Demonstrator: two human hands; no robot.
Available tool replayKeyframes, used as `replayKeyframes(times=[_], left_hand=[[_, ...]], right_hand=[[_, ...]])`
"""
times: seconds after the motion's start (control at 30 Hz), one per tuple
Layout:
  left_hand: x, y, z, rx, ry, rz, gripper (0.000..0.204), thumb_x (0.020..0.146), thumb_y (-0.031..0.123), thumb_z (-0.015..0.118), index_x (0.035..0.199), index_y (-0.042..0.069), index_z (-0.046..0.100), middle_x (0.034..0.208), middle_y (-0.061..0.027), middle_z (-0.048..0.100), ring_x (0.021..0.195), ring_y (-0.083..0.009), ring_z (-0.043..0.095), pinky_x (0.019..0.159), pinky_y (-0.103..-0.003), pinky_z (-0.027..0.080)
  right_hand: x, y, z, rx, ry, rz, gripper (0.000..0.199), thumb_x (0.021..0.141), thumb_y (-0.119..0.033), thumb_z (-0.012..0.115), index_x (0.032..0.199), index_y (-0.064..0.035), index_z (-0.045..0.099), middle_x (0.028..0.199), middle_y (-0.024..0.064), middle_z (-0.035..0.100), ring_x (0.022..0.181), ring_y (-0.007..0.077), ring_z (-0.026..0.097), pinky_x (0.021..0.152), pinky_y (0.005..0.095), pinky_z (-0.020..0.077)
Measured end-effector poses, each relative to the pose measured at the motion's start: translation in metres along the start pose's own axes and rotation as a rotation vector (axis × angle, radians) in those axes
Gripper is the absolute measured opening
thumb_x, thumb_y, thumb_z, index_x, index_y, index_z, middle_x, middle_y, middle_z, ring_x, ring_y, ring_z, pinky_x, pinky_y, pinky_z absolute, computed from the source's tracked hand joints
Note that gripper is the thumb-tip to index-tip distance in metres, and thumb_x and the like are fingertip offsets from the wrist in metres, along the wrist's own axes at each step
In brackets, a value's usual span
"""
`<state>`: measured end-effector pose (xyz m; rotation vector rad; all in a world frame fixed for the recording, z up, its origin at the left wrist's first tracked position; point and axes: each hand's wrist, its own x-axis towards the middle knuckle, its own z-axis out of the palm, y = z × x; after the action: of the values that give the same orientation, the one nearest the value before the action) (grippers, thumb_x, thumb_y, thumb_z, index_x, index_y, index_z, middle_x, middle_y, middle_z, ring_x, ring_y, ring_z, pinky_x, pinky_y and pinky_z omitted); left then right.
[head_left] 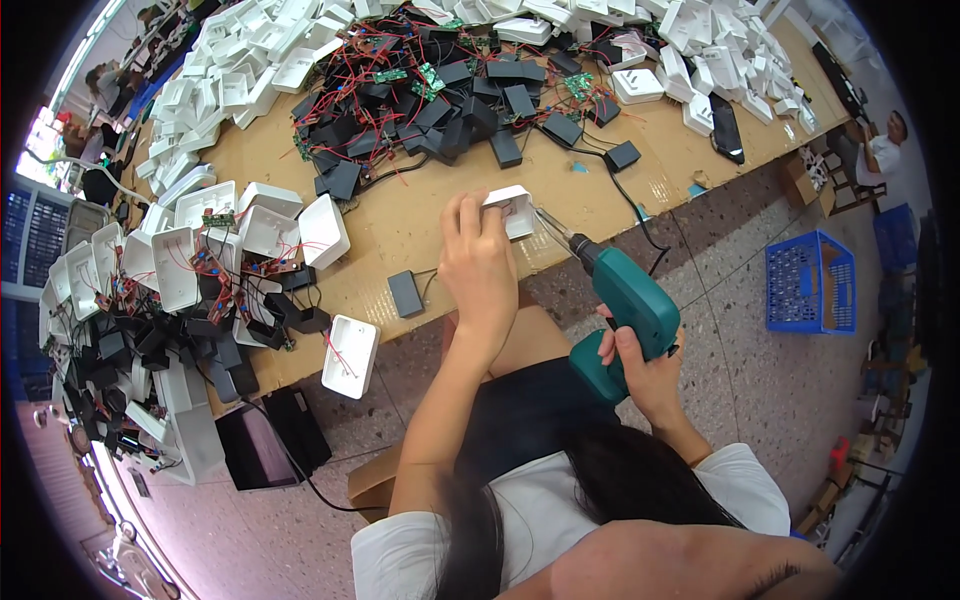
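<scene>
With my left hand [478, 262] I grip a small white plastic housing [517, 214] just above the front part of the cardboard-topped table. My right hand [640, 362] is wrapped round the handle of a green cordless drill [636, 298]. The drill's bit points left and up toward the open side of the housing; whether its tip touches the housing I cannot tell. A black box with a cable [405, 294] lies on the table left of my left hand. Nearby, a white housing with red wires [350, 356] sits at the table's front edge.
Black boxes with red wires and green circuit boards [430, 110] are heaped at the table's middle back. White housings [230, 90] pile up behind and left. A dark phone [727, 130] lies at the right. A blue basket [811, 283] stands on the floor; a person [882, 150] sits beyond.
</scene>
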<state>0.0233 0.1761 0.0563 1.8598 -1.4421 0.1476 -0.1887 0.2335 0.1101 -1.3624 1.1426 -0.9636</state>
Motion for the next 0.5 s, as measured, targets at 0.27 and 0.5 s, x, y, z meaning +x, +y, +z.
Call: replayKeyframes(times=[0.27,0.5], left_hand=[[-0.004,0.02,-0.01,-0.029,-0.011,0.009,0.01,0.088,0.002,0.069,0.097,0.001,0.07,0.124,-0.0074,0.064,0.124,-0.031,0.06,0.085,-0.043,0.059],[-0.013,0.039,-0.052,-0.128,0.012,0.029,0.037,0.082,0.009,0.081,0.115,0.005,0.066,0.135,-0.0152,0.056,0.127,-0.0389,0.056,0.095,-0.05,0.052]], right_hand=[[-0.02,-0.01,-0.031,0.031,0.007,-0.087,0.044,0.109,-0.035,0.055,0.128,0.0046,0.062,0.122,0.0142,0.065,0.075,0.0143,0.061,0.067,0.0296,0.0508],[-0.053,-0.033,-0.059,0.048,0.098,-0.154,0.043,0.111,-0.035,0.051,0.126,0.0039,0.06,0.119,0.0129,0.065,0.075,0.0141,0.061,0.066,0.0295,0.0497]])
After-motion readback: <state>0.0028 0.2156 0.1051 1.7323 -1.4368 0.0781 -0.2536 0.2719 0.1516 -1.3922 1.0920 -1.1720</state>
